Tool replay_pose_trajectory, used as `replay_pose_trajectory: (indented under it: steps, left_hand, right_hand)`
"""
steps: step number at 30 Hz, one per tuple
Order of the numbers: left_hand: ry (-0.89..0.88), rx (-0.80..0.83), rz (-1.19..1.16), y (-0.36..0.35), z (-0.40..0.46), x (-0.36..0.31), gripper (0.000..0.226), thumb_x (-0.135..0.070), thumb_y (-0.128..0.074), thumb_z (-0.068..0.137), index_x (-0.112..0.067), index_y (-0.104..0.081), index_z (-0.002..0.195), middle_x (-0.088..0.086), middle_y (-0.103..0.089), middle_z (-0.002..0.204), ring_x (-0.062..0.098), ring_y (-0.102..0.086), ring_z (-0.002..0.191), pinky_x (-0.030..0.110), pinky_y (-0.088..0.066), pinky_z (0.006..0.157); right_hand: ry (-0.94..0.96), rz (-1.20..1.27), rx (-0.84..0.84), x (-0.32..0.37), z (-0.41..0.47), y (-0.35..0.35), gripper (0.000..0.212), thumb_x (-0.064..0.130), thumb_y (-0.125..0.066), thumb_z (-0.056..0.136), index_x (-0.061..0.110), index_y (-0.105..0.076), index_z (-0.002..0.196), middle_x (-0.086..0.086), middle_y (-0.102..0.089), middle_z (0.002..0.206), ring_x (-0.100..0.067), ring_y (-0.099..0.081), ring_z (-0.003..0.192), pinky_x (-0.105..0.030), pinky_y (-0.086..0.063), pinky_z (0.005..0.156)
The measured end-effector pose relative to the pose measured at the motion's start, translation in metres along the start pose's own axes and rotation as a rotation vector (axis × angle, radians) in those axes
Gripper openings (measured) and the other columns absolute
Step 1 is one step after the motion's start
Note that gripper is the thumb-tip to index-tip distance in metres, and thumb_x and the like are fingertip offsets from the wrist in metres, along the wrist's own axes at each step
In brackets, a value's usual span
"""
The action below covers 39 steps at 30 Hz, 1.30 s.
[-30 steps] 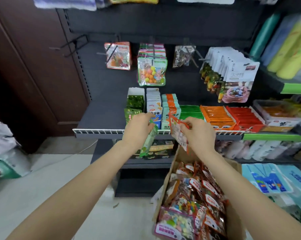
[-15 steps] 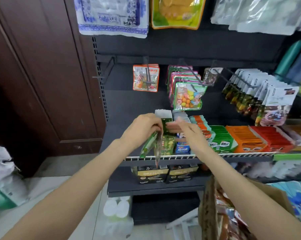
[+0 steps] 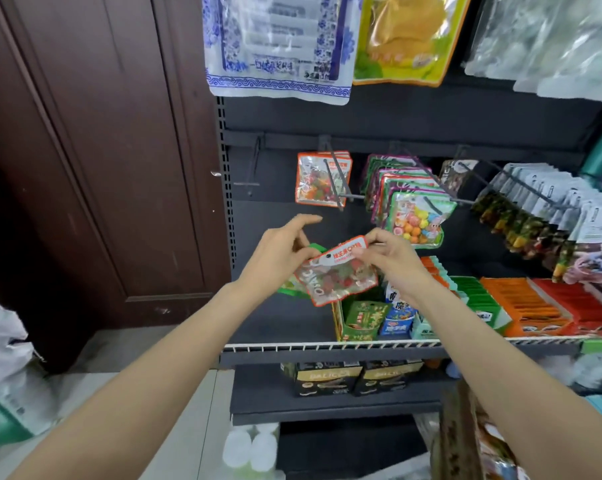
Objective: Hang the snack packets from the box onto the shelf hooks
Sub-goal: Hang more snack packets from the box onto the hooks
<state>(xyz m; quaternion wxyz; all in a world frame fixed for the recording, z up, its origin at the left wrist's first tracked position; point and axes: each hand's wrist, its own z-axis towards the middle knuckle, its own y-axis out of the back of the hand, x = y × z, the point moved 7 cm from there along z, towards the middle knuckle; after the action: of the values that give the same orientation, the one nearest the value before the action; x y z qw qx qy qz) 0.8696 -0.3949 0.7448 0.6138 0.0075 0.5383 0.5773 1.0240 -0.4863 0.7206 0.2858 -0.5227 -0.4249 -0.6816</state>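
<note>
Both hands ready a red packet below the hooks.
Box [image 3: 466, 441] sits low right, near the body. Right hand [image 3: 393, 263] pinches the packet [image 3: 341, 271] by its header, likely to aim the hang hole; left hand [image 3: 275, 254] holds a green packet [image 3: 315, 247] behind it, forefinger out, steadying. Beyond, the matching red packets' hook [image 3: 337, 181] has free length, the probable target; neighbouring hooks look full.

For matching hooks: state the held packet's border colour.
Orange-red border on the held packet, head view.
</note>
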Motion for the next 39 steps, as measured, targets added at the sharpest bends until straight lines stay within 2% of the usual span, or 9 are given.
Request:
replay_pose_trajectory:
  steps: [4, 7, 12, 15, 23, 30, 34, 37, 39]
  left_hand:
    - [0.092, -0.180, 0.193, 0.018, 0.008, 0.013, 0.012, -0.014, -0.062, 0.087, -0.013, -0.070, 0.096, 0.002, -0.069, 0.088, 0.020, -0.063, 0.085, 0.032, -0.047, 0.077]
    - [0.120, -0.246, 0.312, 0.025, 0.010, 0.009, 0.018, -0.015, -0.053, 0.091, -0.011, -0.066, 0.102, 0.005, -0.065, 0.098, 0.025, -0.059, 0.092, 0.035, -0.046, 0.074]
    - [0.106, -0.284, 0.385, 0.029, 0.016, 0.004, 0.020, -0.015, -0.048, 0.094, -0.011, -0.063, 0.106, 0.005, -0.063, 0.101, 0.025, -0.056, 0.095, 0.032, -0.037, 0.070]
    - [0.122, -0.283, 0.385, 0.029, 0.020, 0.003, 0.022, -0.015, -0.048, 0.093, -0.012, -0.064, 0.108, 0.005, -0.064, 0.102, 0.026, -0.057, 0.096, 0.035, -0.042, 0.073]
    - [0.129, -0.269, 0.405, 0.028, 0.033, 0.006, 0.020, -0.016, -0.049, 0.093, -0.009, -0.063, 0.107, 0.007, -0.065, 0.094, 0.030, -0.059, 0.089, 0.037, -0.045, 0.071]
    - [0.283, -0.208, 0.158, 0.021, 0.058, 0.035, 0.006, -0.013, -0.062, 0.088, -0.007, -0.064, 0.089, 0.013, -0.068, 0.076, 0.029, -0.067, 0.070, 0.041, -0.057, 0.069]
    - [0.311, -0.212, 0.103, 0.017, 0.065, 0.044, 0.005, -0.011, -0.062, 0.089, -0.007, -0.064, 0.087, 0.013, -0.068, 0.074, 0.026, -0.067, 0.064, 0.040, -0.059, 0.065]
    - [0.337, -0.205, 0.023, 0.017, 0.069, 0.047, 0.005, -0.011, -0.062, 0.089, -0.009, -0.061, 0.085, 0.011, -0.069, 0.070, 0.019, -0.068, 0.056, 0.036, -0.060, 0.062]
    - [0.352, -0.207, -0.027, 0.019, 0.070, 0.047, 0.005, -0.011, -0.063, 0.089, -0.009, -0.061, 0.085, 0.010, -0.069, 0.070, 0.016, -0.068, 0.055, 0.033, -0.060, 0.060]
  right_hand:
    - [0.097, 0.001, -0.147, 0.019, 0.008, 0.012, 0.007, 0.011, -0.060, 0.091, 0.010, -0.054, 0.086, -0.006, -0.070, 0.080, -0.008, -0.066, 0.062, -0.024, -0.051, 0.054]
    - [0.131, 0.050, -0.233, 0.027, 0.014, 0.014, 0.007, 0.014, -0.058, 0.092, 0.011, -0.054, 0.087, -0.003, -0.072, 0.084, -0.012, -0.069, 0.069, -0.028, -0.052, 0.058]
    - [0.163, -0.040, -0.383, 0.032, 0.022, 0.017, 0.011, 0.014, -0.056, 0.093, 0.009, -0.050, 0.085, 0.000, -0.056, 0.062, 0.000, -0.042, 0.037, -0.016, -0.031, 0.040]
    - [0.191, -0.131, -0.445, 0.030, 0.024, 0.017, 0.017, 0.014, -0.057, 0.092, 0.012, -0.047, 0.079, -0.011, -0.048, 0.057, -0.012, -0.037, 0.043, -0.025, -0.030, 0.045]
    - [0.241, -0.404, -0.594, 0.031, 0.032, 0.016, 0.021, 0.017, -0.058, 0.092, 0.011, -0.043, 0.079, 0.004, -0.038, 0.055, -0.009, -0.033, 0.046, -0.018, -0.026, 0.043]
    - [0.063, -0.656, -0.563, 0.026, 0.106, 0.012, 0.010, 0.012, -0.053, 0.093, 0.009, -0.050, 0.084, 0.000, -0.046, 0.071, -0.021, -0.046, 0.067, -0.032, -0.034, 0.056]
    - [-0.024, -0.646, -0.438, 0.023, 0.151, 0.003, 0.011, 0.009, -0.042, 0.097, 0.008, -0.051, 0.090, -0.006, -0.047, 0.078, -0.020, -0.049, 0.070, -0.025, -0.043, 0.061]
    - [-0.011, -0.635, -0.489, 0.034, 0.168, 0.006, 0.011, 0.006, -0.043, 0.096, 0.002, -0.053, 0.100, -0.013, -0.052, 0.081, -0.034, -0.058, 0.083, -0.036, -0.052, 0.074]
    - [-0.008, -0.475, -0.430, 0.026, 0.174, 0.005, 0.020, 0.006, -0.041, 0.097, -0.004, -0.051, 0.111, -0.011, -0.048, 0.080, -0.035, -0.057, 0.085, -0.026, -0.051, 0.073]
